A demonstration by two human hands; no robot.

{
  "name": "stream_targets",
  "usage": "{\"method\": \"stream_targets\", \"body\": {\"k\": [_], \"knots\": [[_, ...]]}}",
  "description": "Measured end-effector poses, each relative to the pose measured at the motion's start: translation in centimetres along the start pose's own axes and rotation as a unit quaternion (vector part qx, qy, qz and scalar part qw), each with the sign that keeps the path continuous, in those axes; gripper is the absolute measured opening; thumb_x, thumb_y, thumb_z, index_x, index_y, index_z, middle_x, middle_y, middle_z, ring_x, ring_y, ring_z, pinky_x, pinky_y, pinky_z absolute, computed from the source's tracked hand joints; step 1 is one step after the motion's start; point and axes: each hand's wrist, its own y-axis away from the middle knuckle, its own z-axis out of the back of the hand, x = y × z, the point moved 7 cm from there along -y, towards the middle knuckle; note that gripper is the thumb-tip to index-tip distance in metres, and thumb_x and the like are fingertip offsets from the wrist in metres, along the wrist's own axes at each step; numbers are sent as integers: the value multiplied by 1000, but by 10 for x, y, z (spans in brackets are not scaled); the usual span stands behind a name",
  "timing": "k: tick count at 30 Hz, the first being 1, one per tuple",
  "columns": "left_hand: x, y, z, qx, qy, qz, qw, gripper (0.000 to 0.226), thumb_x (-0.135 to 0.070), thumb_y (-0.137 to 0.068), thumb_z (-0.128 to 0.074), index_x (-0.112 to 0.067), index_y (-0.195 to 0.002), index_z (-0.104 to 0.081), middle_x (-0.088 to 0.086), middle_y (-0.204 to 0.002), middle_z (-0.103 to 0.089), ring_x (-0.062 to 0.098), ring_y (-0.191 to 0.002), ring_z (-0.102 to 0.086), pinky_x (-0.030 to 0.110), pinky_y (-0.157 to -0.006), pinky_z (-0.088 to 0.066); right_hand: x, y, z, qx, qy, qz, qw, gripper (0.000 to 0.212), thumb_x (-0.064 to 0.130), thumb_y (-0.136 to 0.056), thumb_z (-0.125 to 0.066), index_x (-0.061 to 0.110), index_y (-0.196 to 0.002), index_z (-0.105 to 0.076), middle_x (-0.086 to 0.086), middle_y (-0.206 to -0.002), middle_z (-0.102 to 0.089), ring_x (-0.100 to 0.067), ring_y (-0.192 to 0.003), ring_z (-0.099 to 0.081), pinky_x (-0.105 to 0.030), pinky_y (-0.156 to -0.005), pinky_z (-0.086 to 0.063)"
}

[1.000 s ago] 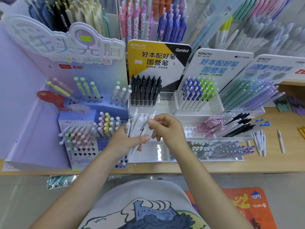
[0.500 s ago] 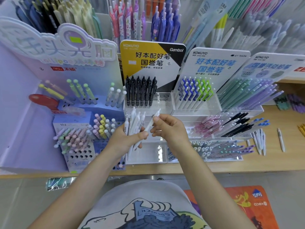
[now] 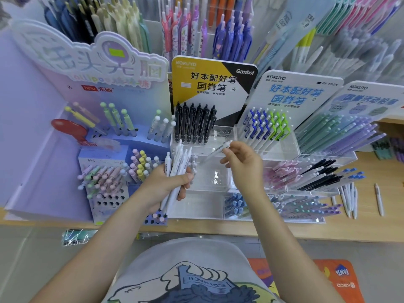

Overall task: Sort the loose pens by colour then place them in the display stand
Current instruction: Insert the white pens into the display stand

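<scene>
My left hand grips a bundle of several white pens, tips up, in front of the clear acrylic display stand. My right hand pinches a single white pen, held slanted just to the right of the bundle and above the stand's middle tier. A row of black pens stands in the top left tier under the yellow sign. White pens with blue and green clips fill the tier to the right. Several loose white pens lie on the wooden counter at right.
A lilac cardboard stand with pastel pens stands to the left. Green and purple pens fill the right tier, pink, black and blue ones the tier below. Racks of hanging pens rise behind. The wooden counter edge runs in front.
My right hand has drawn one white pen out of the bundle and carried it up and to the right. My left hand holds the bundle in about the same place.
</scene>
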Motion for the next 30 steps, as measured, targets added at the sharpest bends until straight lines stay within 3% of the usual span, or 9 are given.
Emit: {"method": "stream_targets", "body": {"k": [3, 7, 12, 19, 23, 26, 28, 30], "knots": [[-2, 1, 0, 8, 5, -4, 1000, 13, -6, -96, -61, -4, -108, -65, 9, -71, -65, 20, -54, -58, 29, -50, -50, -6, 3, -19, 31, 90, 59, 994, 13, 11, -93, -66, 22, -101, -67, 1, -79, -70, -16, -72, -69, -40, -71, -58], [-5, 1, 0, 2, 13, -12, 1000, 17, -17, -98, -60, -5, -109, -65, 11, -77, -69, 24, -56, -64, 31, -52, -54, -2, 6, -30, 40, 179, 138, 973, 17, 13, -94, -66, 8, -109, -70, -6, -85, -71, -22, -77, -69, -37, -71, -55], [-8, 3, 2, -7, 16, -28, 999, 14, -18, -97, -62, -8, -105, -67, 11, -76, -70, 23, -55, -63, 30, -52, -53, -4, 4, -36, 56, 223, 170, 958, 16, 13, -94, -65, 5, -108, -70, -9, -86, -71, -26, -79, -68, -41, -70, -56], [-11, 5, 5, -9, 12, -64, 998, 9, -10, -96, -61, -6, -104, -63, 11, -82, -72, 20, -58, -65, 28, -54, -54, -21, -3, -52, 85, 258, 131, 953, 13, 17, -96, -63, 8, -101, -69, -6, -86, -71, -25, -74, -67, -38, -67, -53], [-10, 6, 6, -13, 5, -58, 998, 16, -12, -98, -59, 3, -100, -65, 10, -78, -73, 23, -60, -67, 30, -55, -55, -18, 2, -56, 90, 291, 169, 937, 11, 14, -93, -66, 5, -98, -71, -9, -85, -70, -27, -72, -63, -39, -63, -52], [-9, 9, 4, -15, 6, -60, 998, 15, -11, -96, -62, 3, -98, -65, 10, -76, -73, 23, -59, -67, 32, -57, -58, -18, 4, -50, 83, 310, 126, 939, 20, 21, -95, -64, 11, -112, -69, -3, -93, -70, -19, -73, -60, -32, -63, -48], [-10, 10, 3, -23, 8, -68, 997, 7, -8, -93, -64, -2, -96, -65, 9, -77, -73, 21, -58, -67, 32, -57, -58, -11, 6, -40, 67, 274, 92, 955, 20, 21, -97, -60, 14, -115, -68, 1, -91, -68, -12, -70, -57, -27, -63, -45], [-11, 10, 1, -21, -8, -72, 997, 6, -8, -92, -66, -4, -97, -66, 9, -75, -73, 21, -58, -68, 30, -55, -58, 0, 13, -33, 74, 147, 36, 986, 17, 15, -99, -56, 14, -108, -70, 3, -85, -70, -10, -64, -59, -26, -61, -47]]}}
